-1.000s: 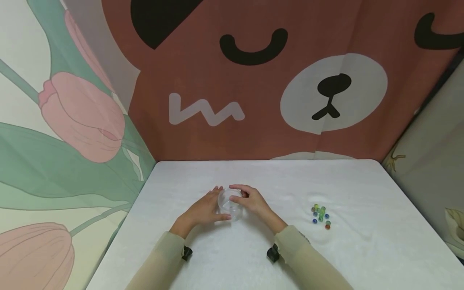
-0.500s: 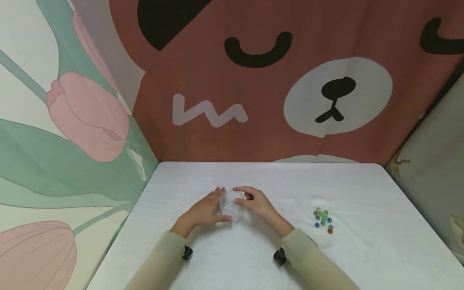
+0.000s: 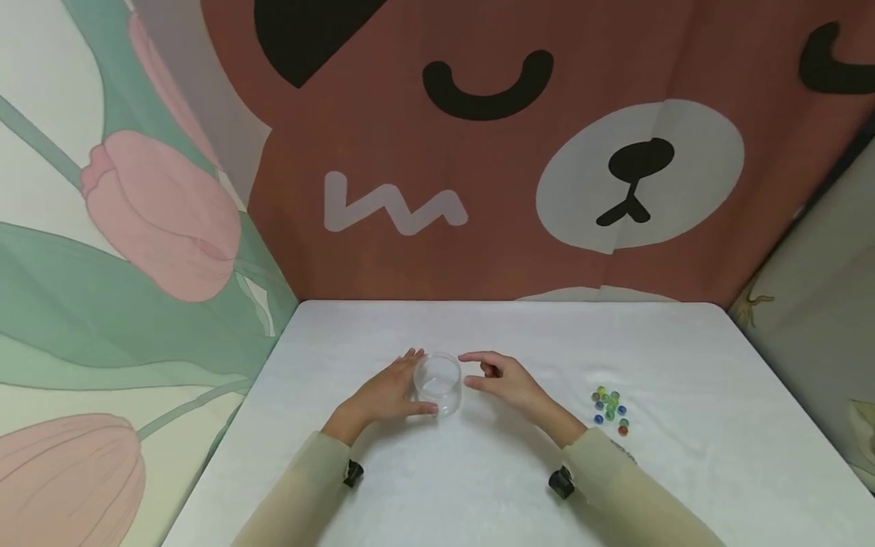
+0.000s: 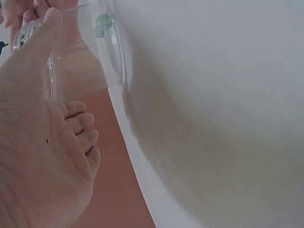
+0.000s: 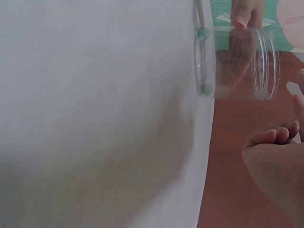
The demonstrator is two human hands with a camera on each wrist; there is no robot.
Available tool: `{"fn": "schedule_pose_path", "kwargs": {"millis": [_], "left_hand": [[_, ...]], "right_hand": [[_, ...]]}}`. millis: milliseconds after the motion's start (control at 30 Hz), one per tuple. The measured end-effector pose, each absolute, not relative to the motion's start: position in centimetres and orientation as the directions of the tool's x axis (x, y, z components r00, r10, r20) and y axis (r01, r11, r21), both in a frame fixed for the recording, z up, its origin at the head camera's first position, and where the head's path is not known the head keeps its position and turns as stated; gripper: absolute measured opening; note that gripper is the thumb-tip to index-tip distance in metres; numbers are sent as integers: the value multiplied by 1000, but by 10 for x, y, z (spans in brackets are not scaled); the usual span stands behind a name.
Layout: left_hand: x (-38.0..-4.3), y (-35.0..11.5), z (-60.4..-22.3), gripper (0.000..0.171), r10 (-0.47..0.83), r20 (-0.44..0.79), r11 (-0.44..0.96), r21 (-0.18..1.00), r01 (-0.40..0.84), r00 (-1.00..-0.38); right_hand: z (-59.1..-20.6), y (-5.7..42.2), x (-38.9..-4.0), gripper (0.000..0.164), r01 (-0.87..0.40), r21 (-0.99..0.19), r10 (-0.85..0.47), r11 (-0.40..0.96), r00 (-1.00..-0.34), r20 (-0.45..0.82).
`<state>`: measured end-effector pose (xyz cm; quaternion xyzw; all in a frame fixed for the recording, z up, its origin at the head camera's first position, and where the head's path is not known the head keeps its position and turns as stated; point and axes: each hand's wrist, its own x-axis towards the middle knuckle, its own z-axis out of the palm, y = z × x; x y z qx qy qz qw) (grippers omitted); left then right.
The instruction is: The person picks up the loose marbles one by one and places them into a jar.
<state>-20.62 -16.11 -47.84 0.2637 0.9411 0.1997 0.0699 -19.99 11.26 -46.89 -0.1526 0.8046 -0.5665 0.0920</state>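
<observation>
A clear, open-topped jar (image 3: 439,384) stands upright on the white table. My left hand (image 3: 386,391) holds it from the left, thumb at the near side and fingers along the far side. In the right wrist view, two green marbles (image 5: 206,89) lie at the bottom of the jar. Just right of the jar, apart from it, is my right hand (image 3: 511,384). Its index finger and thumb stretch toward the jar with nothing between them, while the other fingers are bent. Farther right on the cloth lies a cluster of loose glass marbles (image 3: 611,415), green, blue, yellow and orange-brown.
White cloth covers the table (image 3: 437,486). A brown bear-print curtain (image 3: 383,266) hangs along the back edge, and a tulip-print curtain (image 3: 164,228) runs down the left side. Another pale curtain (image 3: 807,334) borders the right side.
My right hand has moved right from over the jar's mouth, leaving a small gap beside it. My left hand stays at the jar. The loose marbles lie as before; the head view shifts slightly.
</observation>
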Motion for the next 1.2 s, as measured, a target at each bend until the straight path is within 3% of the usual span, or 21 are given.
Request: {"fn": "schedule_pose_path", "kwargs": {"millis": [567, 1200], "left_hand": [[-206, -162, -481, 108, 506, -57, 813, 365, 454, -861], [-207, -160, -474, 109, 520, -72, 812, 353, 465, -851]], "right_hand": [[-464, 146, -185, 44, -70, -939, -341, 336, -939, -52], [-467, 191, -168, 39, -198, -881, -351, 429, -936, 40]]}}
